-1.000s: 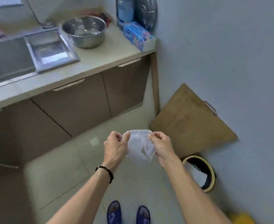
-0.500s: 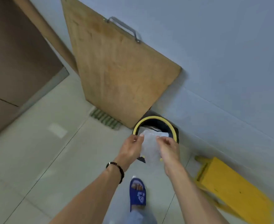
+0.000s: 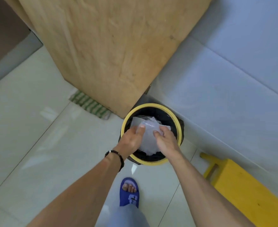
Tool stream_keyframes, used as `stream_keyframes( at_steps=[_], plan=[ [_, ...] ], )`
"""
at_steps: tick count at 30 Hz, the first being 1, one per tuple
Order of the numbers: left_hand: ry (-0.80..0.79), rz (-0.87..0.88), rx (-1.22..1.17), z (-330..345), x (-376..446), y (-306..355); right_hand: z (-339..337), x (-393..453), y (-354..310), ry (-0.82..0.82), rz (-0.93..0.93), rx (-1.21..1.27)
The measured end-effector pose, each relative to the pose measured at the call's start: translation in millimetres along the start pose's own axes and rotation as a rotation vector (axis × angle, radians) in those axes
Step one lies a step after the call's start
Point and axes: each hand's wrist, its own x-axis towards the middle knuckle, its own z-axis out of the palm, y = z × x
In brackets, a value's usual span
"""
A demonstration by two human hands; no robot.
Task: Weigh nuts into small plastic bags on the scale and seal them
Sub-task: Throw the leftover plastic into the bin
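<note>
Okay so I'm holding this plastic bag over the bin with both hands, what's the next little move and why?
Probably let go with both hands so it drops. The crumpled clear plastic bag already hangs over the mouth of the yellow-rimmed bin, pinched between the left hand and right hand, with the black liner open below it.

A large wooden board (image 3: 115, 51) leans on the pale blue wall (image 3: 233, 51) above glossy pale floor tiles (image 3: 36, 145).
</note>
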Motion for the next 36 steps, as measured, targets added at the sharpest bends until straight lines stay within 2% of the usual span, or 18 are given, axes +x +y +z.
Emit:
stream_keyframes(
  at_steps=[2, 6, 11, 15, 19, 24, 28, 36],
  plan=[
    [0.016, 0.111, 0.04, -8, -20, 1, -5, -15, -5, 0.024, -0.035, -0.061],
    [0.072, 0.171, 0.094, -43, -72, 7, -10, -58, -33, 0.097, -0.178, -0.209],
    [0.382, 0.234, 0.467, -99, -149, 8, -5, -131, -95, 0.161, -0.518, -0.422],
    [0.616, 0.312, 0.603, -152, -234, 16, 5, -204, -163, 0.165, -0.808, -0.551],
    [0.927, 0.335, 0.703, -212, -326, 25, 19, -288, -239, 0.192, -1.067, -0.603],
    [1.22, 0.27, 0.701, -266, -446, 15, 44, -402, -322, 0.206, -1.411, -0.623],
    [1.395, 0.205, 0.653, -296, -541, -18, 78, -501, -365, 0.174, -1.623, -0.606],
    [1.669, -0.027, 0.551, -326, -721, -134, 173, -699, -381, 0.071, -1.996, -0.636]
  ],
)
